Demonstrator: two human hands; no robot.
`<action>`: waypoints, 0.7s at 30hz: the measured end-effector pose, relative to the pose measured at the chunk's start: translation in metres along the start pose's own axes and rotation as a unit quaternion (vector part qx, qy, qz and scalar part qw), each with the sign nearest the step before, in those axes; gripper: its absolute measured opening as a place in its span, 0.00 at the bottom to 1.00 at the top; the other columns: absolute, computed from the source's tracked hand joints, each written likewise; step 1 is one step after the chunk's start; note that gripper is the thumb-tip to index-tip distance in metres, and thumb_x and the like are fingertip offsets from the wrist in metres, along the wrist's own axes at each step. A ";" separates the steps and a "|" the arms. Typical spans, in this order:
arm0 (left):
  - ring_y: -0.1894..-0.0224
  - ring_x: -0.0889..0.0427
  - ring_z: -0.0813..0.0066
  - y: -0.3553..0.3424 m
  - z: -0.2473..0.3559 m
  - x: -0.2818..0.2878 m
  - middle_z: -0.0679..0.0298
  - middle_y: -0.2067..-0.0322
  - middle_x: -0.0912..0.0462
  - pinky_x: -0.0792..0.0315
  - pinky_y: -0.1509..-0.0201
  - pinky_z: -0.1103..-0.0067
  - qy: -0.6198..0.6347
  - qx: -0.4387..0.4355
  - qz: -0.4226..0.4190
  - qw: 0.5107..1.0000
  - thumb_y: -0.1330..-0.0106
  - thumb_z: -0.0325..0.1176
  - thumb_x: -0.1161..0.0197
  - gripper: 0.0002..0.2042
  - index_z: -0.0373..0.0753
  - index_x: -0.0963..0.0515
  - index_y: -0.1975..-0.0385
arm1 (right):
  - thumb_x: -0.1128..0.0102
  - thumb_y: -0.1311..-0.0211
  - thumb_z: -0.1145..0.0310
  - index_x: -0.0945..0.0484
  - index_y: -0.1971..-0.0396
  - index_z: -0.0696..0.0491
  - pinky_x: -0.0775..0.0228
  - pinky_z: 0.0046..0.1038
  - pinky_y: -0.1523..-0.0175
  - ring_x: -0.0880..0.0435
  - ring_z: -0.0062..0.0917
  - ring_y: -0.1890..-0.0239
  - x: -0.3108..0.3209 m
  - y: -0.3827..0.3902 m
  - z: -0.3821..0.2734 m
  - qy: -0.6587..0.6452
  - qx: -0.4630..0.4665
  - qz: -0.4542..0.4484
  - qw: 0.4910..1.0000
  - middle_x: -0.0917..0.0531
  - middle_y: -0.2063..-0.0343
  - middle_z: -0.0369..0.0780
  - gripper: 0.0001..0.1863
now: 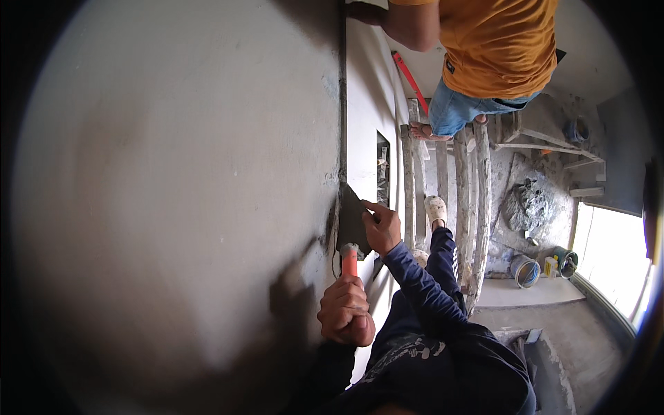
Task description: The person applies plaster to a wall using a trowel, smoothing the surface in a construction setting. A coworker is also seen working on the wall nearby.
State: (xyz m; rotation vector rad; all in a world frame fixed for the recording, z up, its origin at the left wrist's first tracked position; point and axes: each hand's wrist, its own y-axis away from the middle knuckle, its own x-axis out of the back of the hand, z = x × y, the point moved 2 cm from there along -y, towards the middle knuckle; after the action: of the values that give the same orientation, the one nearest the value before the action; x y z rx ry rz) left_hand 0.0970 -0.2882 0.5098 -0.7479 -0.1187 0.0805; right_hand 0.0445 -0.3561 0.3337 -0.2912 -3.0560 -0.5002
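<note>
My left hand (344, 310) is wrapped round the orange-red handle of a trowel (351, 216). Its dark, pointed blade lies against the seam where the large grey plastered surface (207, 173) meets a white strip (363, 83). At the blade's right edge, my right hand (383, 228) has its thumb and forefinger closed on the metal, with the other fingers curled. The underside of the blade is hidden.
Rough wooden poles (482, 187) form a platform under my feet. Ahead, a person in an orange shirt (494, 48) stands on it, beside a red level (411, 81). Buckets (526, 271) and a crumpled plastic sheet (529, 205) lie below right. A rectangular opening (382, 166) breaks the white surface.
</note>
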 end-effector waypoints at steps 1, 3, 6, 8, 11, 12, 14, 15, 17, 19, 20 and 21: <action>0.90 0.34 0.71 -0.006 -0.004 -0.002 0.63 0.91 0.34 0.33 0.81 0.74 -0.006 -0.001 -0.013 1.000 0.41 0.29 0.48 0.16 0.37 0.40 0.90 | 0.43 0.45 0.67 0.17 0.56 0.53 0.29 0.32 0.71 0.19 0.32 0.81 0.001 -0.004 -0.003 0.006 0.002 0.001 1.000 0.19 0.82 0.47 0.16; 0.90 0.34 0.72 -0.015 -0.015 -0.006 0.63 0.92 0.34 0.33 0.81 0.74 -0.016 0.005 -0.026 1.000 0.42 0.29 0.48 0.15 0.37 0.40 0.90 | 0.43 0.45 0.67 0.17 0.56 0.52 0.29 0.33 0.71 0.19 0.32 0.81 0.002 -0.020 -0.010 0.021 0.002 -0.002 1.000 0.19 0.82 0.48 0.17; 0.90 0.35 0.72 -0.006 -0.008 0.001 0.63 0.92 0.34 0.34 0.82 0.73 -0.004 0.026 0.003 1.000 0.42 0.28 0.48 0.15 0.36 0.41 0.90 | 0.42 0.45 0.68 0.18 0.57 0.55 0.34 0.28 0.75 0.26 0.22 0.83 0.002 -0.013 -0.008 0.014 0.011 0.000 1.000 0.21 0.85 0.42 0.16; 0.90 0.34 0.72 -0.001 0.001 0.001 0.63 0.92 0.34 0.35 0.82 0.74 0.022 0.002 0.022 1.000 0.42 0.28 0.49 0.15 0.36 0.40 0.90 | 0.42 0.44 0.68 0.18 0.57 0.57 0.37 0.26 0.77 0.30 0.18 0.84 0.002 0.004 -0.001 0.007 0.038 0.031 0.999 0.23 0.86 0.41 0.15; 0.91 0.34 0.72 -0.015 -0.015 0.000 0.63 0.92 0.34 0.35 0.82 0.74 -0.007 0.001 -0.013 1.000 0.41 0.29 0.48 0.15 0.37 0.39 0.90 | 0.42 0.44 0.68 0.18 0.58 0.57 0.37 0.26 0.77 0.29 0.18 0.84 -0.002 -0.013 -0.007 0.030 0.031 0.033 0.999 0.23 0.86 0.41 0.15; 0.91 0.34 0.72 -0.020 -0.022 -0.002 0.64 0.92 0.34 0.35 0.82 0.75 0.010 0.018 0.014 1.000 0.40 0.29 0.47 0.16 0.37 0.39 0.90 | 0.41 0.45 0.68 0.17 0.58 0.57 0.37 0.27 0.77 0.29 0.18 0.84 -0.003 -0.025 -0.012 0.013 0.000 0.018 1.000 0.23 0.87 0.41 0.15; 0.91 0.34 0.72 -0.014 -0.018 0.003 0.64 0.92 0.34 0.35 0.82 0.75 0.019 0.032 0.026 0.999 0.41 0.29 0.47 0.16 0.37 0.39 0.90 | 0.41 0.45 0.69 0.17 0.57 0.55 0.38 0.27 0.77 0.31 0.18 0.85 -0.003 -0.023 -0.012 0.023 0.021 0.003 1.000 0.24 0.88 0.40 0.15; 0.90 0.34 0.72 -0.010 -0.015 0.005 0.63 0.92 0.34 0.35 0.82 0.74 0.024 0.040 0.032 0.998 0.41 0.29 0.47 0.16 0.37 0.39 0.90 | 0.41 0.45 0.69 0.17 0.57 0.55 0.38 0.27 0.78 0.31 0.18 0.86 0.002 -0.014 -0.010 0.028 0.038 0.003 0.999 0.25 0.88 0.39 0.15; 0.90 0.34 0.72 -0.013 -0.006 0.002 0.63 0.92 0.34 0.35 0.82 0.74 0.027 0.020 0.030 0.999 0.41 0.28 0.47 0.16 0.37 0.39 0.90 | 0.42 0.45 0.67 0.17 0.56 0.53 0.37 0.28 0.77 0.28 0.20 0.85 0.006 0.001 -0.010 0.043 -0.012 -0.017 0.999 0.24 0.88 0.39 0.16; 0.90 0.34 0.72 -0.012 -0.008 0.003 0.63 0.91 0.33 0.35 0.82 0.74 0.020 0.018 0.034 0.999 0.41 0.29 0.47 0.16 0.37 0.39 0.90 | 0.41 0.45 0.68 0.17 0.56 0.53 0.37 0.27 0.77 0.29 0.19 0.85 0.002 -0.010 -0.016 0.075 0.006 -0.006 0.997 0.23 0.87 0.39 0.16; 0.90 0.34 0.72 -0.018 -0.016 0.002 0.63 0.91 0.32 0.35 0.82 0.73 -0.003 0.027 0.013 1.000 0.41 0.29 0.48 0.15 0.36 0.39 0.89 | 0.41 0.45 0.69 0.18 0.56 0.54 0.38 0.26 0.78 0.30 0.19 0.85 0.000 -0.023 -0.015 0.036 0.022 0.013 0.999 0.24 0.87 0.40 0.16; 0.90 0.34 0.72 -0.020 -0.023 0.000 0.62 0.90 0.32 0.34 0.81 0.73 0.017 0.016 0.022 0.999 0.41 0.28 0.49 0.14 0.36 0.39 0.88 | 0.41 0.44 0.68 0.18 0.56 0.54 0.37 0.27 0.77 0.29 0.20 0.85 -0.002 -0.031 -0.014 0.015 0.012 0.020 1.000 0.23 0.87 0.41 0.16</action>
State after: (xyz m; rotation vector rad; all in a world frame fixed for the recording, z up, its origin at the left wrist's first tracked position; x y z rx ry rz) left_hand 0.1009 -0.3184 0.5065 -0.7196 -0.0676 0.1120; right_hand 0.0404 -0.3902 0.3370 -0.3395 -3.0176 -0.4617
